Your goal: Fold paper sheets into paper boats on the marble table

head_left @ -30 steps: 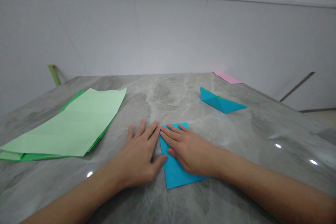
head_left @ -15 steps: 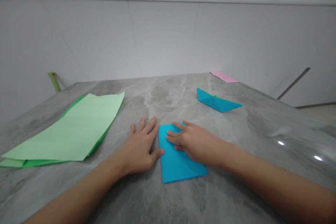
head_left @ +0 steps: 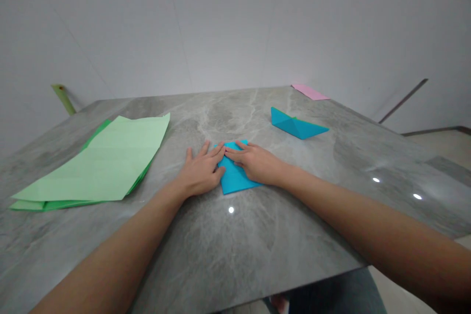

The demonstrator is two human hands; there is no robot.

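A folded sheet of blue paper (head_left: 235, 180) lies flat on the grey marbled table under both my hands. My left hand (head_left: 201, 169) rests with its fingers spread, thumb and fingertips on the paper's left edge. Across the upper part of the sheet lies my right hand (head_left: 255, 161), palm down, its fingers stretched out toward the left fingertips and pressing on the paper. The two hands' fingertips meet or nearly meet near the upper left. Part of the paper's top and right side is hidden by the hands.
A blue folded paper boat (head_left: 300, 127) sits beyond my right hand. At the left lies a stack of green paper sheets (head_left: 99, 162). Some pink paper (head_left: 310, 92) is at the far right corner. The table's near edge (head_left: 294, 288) shows, with a white wall (head_left: 228, 29) behind the table.
The view has tipped downward, showing the table's near edge. My left fingers have moved onto the paper's upper left, and the right fingers have slid left toward them.
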